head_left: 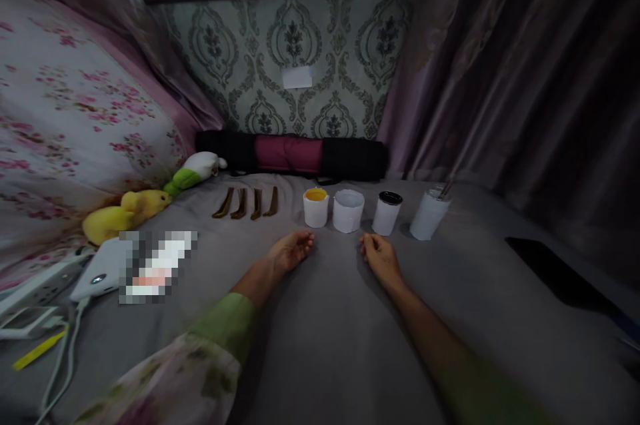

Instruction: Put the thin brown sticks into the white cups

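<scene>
My left hand [291, 250] rests on the grey bed sheet [325, 332], palm half up, fingers loosely curled and holding nothing. My right hand [379, 255] lies a short way to its right, fingers loosely bent, also holding nothing. Just beyond the hands stands a row of white cups: one with yellow inside [316, 206], a wider one [348, 210], one with a dark top [387, 212], and a tilted one with a straw [429, 213]. Several brown curved pieces [246, 203] lie in a row left of the cups.
A black and maroon roll [293, 154] lies against the patterned wall. Yellow [125, 213] and green-white [196, 170] plush toys sit at the left by a floral pillow [75, 118]. A power strip, cables and a white device [97, 272] are at the left; a dark flat object [555, 272] at the right.
</scene>
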The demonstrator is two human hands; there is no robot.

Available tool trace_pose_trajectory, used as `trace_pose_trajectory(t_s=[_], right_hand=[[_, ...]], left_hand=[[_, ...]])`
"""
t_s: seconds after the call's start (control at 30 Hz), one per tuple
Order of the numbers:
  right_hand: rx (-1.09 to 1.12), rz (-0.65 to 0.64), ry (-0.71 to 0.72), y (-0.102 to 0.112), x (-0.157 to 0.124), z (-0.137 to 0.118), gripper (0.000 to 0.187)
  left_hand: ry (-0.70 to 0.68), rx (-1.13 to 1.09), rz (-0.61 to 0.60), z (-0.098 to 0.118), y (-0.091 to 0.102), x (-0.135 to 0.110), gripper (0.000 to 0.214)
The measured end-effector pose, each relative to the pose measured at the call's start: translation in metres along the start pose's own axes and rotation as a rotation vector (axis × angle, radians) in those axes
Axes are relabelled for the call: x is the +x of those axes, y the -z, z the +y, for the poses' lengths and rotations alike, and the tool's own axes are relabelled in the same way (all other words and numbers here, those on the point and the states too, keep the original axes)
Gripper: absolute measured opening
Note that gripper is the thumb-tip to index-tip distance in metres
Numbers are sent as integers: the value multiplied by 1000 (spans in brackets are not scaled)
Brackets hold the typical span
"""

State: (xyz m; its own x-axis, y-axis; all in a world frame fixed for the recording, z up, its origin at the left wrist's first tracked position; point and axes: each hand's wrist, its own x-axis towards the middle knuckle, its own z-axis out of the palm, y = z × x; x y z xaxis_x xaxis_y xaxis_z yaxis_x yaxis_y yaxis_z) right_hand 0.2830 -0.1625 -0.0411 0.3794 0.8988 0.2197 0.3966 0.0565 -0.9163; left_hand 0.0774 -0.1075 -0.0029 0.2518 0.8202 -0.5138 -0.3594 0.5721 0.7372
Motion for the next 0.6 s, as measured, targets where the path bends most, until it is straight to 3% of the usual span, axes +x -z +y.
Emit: trace_pose_trajectory(t_s=[0.6], right_hand=[[-25,-10,8,0,0,1,38]], left_hand=[[-273,466,313,56,25,33,11]])
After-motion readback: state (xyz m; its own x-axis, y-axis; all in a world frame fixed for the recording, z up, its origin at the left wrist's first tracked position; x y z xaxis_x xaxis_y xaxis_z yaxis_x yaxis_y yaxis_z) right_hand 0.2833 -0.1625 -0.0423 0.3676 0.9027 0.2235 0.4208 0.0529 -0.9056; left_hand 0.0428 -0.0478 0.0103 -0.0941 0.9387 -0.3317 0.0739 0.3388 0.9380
